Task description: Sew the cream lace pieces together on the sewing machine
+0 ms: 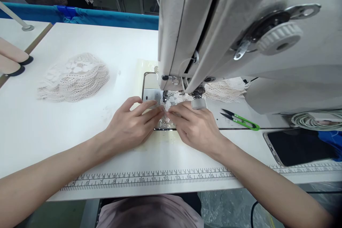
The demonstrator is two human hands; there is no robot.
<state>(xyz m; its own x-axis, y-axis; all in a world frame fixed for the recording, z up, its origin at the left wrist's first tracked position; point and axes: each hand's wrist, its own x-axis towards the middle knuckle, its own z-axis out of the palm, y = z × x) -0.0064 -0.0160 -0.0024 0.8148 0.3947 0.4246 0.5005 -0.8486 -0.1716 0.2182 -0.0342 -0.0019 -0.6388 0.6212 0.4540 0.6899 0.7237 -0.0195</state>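
Observation:
A white sewing machine (173, 25) rises over the middle of the white table, its presser foot (165, 96) above a metal plate. A small piece of white lace (175, 97) lies at the foot. My left hand (133, 121) rests left of the foot, its fingertips pinching the lace's near edge. From the other side, my right hand (196, 124) has its fingers bent down on the same lace. Part of the lace is hidden under my right fingers and the machine head.
To the left lies a stack of lace pieces (77, 76); more lace (226, 89) sits behind the needle area. Green thread snips (240, 119), a phone (299, 146) and a coiled cable (316, 119) are at the right. A printed ruler (149, 180) runs along the front edge.

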